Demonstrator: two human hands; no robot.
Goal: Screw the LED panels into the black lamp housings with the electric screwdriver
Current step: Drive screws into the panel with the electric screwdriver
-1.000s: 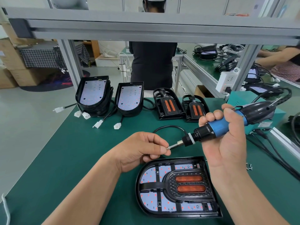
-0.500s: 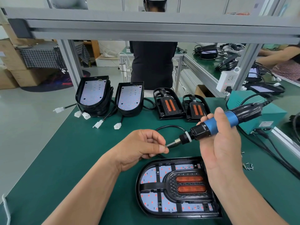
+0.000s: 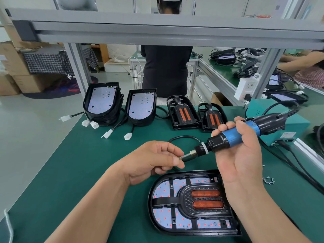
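The driver (image 3: 233,137), gripped in the right hand (image 3: 240,155), is swinging back up while the left hand (image 3: 154,160) is pinching a screw (image 3: 179,158) onto its tip, so driving isn't starting yet.

- The electric screwdriver (image 3: 233,137) has a blue grip, a black nose and rear, and a coiled black cord at its back end. It is held off the bench, nearly level, with the bit pointing left and slightly down.
- The near lamp housing (image 3: 192,202) is black with one rounded end. It lies flat on the green mat, rounded end to the left.
- Its LED panel (image 3: 163,188) is white, dotted with red points, and sits inside under a black frame with two orange bars.
- More black housings (image 3: 103,102) with white panels stand stacked and tilted at the far edge of the bench.
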